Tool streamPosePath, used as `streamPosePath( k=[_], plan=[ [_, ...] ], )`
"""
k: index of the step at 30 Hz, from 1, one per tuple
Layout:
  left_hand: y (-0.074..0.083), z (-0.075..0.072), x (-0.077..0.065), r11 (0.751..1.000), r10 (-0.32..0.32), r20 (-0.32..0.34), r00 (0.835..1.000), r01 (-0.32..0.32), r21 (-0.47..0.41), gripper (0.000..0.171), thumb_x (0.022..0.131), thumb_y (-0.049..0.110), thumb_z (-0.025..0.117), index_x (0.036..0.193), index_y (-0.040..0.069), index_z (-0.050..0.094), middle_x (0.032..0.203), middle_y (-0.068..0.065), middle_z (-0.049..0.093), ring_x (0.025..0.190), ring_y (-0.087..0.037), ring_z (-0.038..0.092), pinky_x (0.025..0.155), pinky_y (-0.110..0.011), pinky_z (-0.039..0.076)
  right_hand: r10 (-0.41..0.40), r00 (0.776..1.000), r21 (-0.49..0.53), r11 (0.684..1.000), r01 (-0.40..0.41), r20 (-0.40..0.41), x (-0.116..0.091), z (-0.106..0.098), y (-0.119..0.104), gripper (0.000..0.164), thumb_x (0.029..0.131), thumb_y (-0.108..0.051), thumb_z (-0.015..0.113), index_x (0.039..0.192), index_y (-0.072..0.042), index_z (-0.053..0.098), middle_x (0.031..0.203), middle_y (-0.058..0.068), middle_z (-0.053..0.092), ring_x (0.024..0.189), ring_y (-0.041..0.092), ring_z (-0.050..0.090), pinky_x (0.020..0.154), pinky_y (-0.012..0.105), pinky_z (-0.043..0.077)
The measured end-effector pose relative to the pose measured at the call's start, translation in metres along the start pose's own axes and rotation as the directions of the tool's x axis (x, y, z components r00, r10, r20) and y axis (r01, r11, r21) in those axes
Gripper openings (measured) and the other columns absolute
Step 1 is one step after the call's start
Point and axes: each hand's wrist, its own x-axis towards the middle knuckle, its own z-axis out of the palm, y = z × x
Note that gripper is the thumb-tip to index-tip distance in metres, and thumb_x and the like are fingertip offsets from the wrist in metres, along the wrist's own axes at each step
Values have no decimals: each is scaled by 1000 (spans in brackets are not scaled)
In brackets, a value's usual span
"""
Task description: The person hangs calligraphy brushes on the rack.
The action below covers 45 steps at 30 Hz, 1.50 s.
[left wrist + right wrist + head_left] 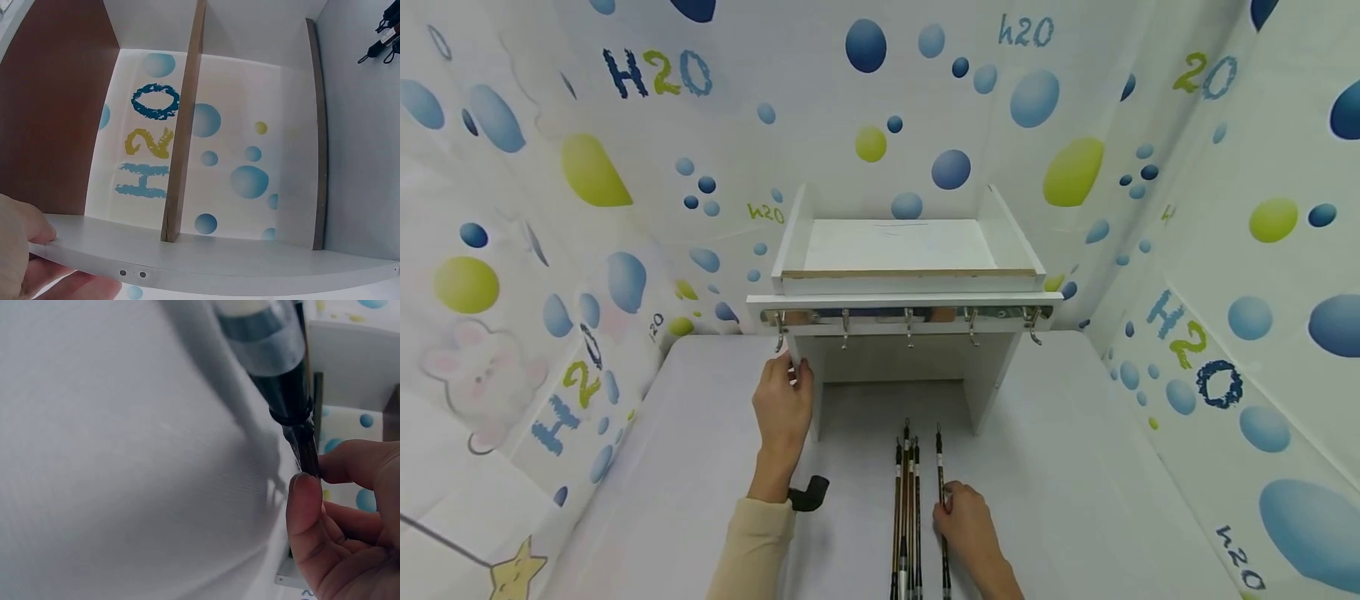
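A white wooden shelf [992, 379] with a row of metal hooks [909, 317] along its front stands at the back of the table. My left hand [784, 408] grips the front edge of its left side panel [206, 262], thumb on one face and fingers on the other. Between thumb and fingertips, my right hand [970, 521] pinches a slim dark paintbrush [940, 458] by its handle, with the hanging loop pointing toward the shelf. Just left of it, several similar paintbrushes [905, 500] lie side by side, loops also toward the shelf. Their lower ends run out of the head view.
The table [1075, 467] has a white cover. Patterned sheets [820, 142] with blue and green dots enclose it at the back and sides. On top of the shelf sits a shallow open compartment [895, 246]. A wooden strip [184, 137] crosses the shelf's open back.
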Motion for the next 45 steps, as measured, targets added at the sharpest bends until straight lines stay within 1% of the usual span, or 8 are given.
streamPosePath(
  k=[3,9,15,22,28,36,39,45],
  plan=[
    [-1,0,0,1000,2,3,1000,-2,-2,22,91,3,66,107,-12,67,90,-27,66,73,-40,72,60,-48,60,8,1000,23,1000,-7,-25,0,-7,-4,28,81,-2,69,106,11,67,66,-2,55,52,4,44,44,18,38],
    [-1,0,0,1000,-7,10,1000,7,6,23,92,5,66,107,-12,67,90,-27,66,73,-40,72,60,-48,60,12,997,17,1000,-10,-74,-1,-21,-12,28,83,-5,69,109,6,69,71,-2,59,57,3,46,47,17,40],
    [-1,0,1,1000,-10,11,1000,10,1,22,91,4,66,106,-12,67,91,-27,66,73,-41,72,60,-50,60,-11,993,17,1000,13,-117,-4,-35,-20,28,85,-4,69,111,5,68,74,-2,59,59,2,47,49,17,42],
    [-2,0,2,1000,-14,16,1000,14,-5,22,92,5,65,105,-12,67,92,-27,66,74,-40,72,60,-50,60,-33,978,38,998,42,-207,-6,-50,-30,28,84,-3,70,111,4,67,77,0,61,64,2,54,51,17,46],
    [-2,0,1,1000,-19,29,999,20,-7,22,92,5,66,106,-12,66,93,-28,66,75,-40,72,61,-50,60,-49,962,44,997,63,-268,-9,-62,-37,29,84,-2,70,112,3,65,80,1,61,67,4,55,54,19,48],
    [-2,0,1,1000,-13,27,1000,13,-10,22,91,4,66,106,-12,66,93,-28,66,75,-41,72,61,-50,60,-110,926,51,989,138,-362,-10,-75,-41,29,83,-2,72,110,1,64,83,2,65,66,3,58,54,18,49],
    [-2,0,1,1000,-12,25,1000,12,-9,23,91,4,66,106,-13,66,94,-28,66,74,-41,72,60,-51,60,-154,902,37,982,184,-402,-9,-78,-41,30,81,2,73,109,2,63,81,3,65,66,5,59,54,18,50],
    [-2,-1,1,1000,-13,28,1000,13,-11,23,91,4,65,107,-13,66,94,-28,66,74,-40,71,60,-51,59,-197,858,28,971,238,-475,-5,-88,-40,30,79,7,72,107,3,62,80,4,66,65,8,60,53,15,48]
  ],
)
